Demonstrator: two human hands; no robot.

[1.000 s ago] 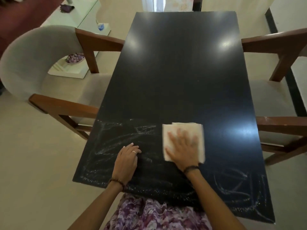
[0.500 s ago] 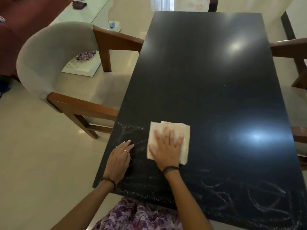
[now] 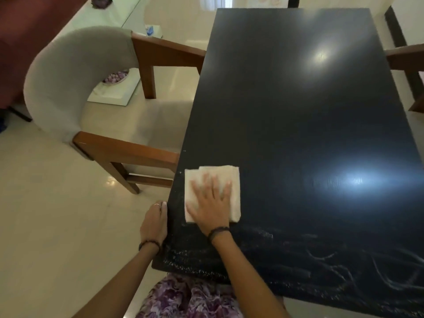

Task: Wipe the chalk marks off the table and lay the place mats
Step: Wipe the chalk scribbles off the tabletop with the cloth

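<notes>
1. Leftward across the dark table (image 3: 298, 111) the folded white cloth (image 3: 212, 193) has been swept, from mid-table a second ago to just inside the left edge, lower centre of the head view.
2. The cloth is pressed flat under the right hand (image 3: 212, 208), fingers spread and straight; nothing is gripped, only pushed.
3. The left hand (image 3: 154, 223) has been shifted off the tabletop and is now rested against the table's left edge, fingers loosely bent over the rim; no object is held.
4. Chalk scribbles once seen left of the cloth are largely gone, so that band is judged wiped. Chalk marks (image 3: 344, 265) are left along the bottom of the frame, heaviest at lower right.
5. No place mats are seen anywhere; that half of the task is judged not yet begun.
6. The table's lower right corner is cut off, so the extent of the chalk there cannot be told. Glare patches at centre right may be masking faint residue.
7. A grey chair (image 3: 68, 83) is seen at upper left.
</notes>
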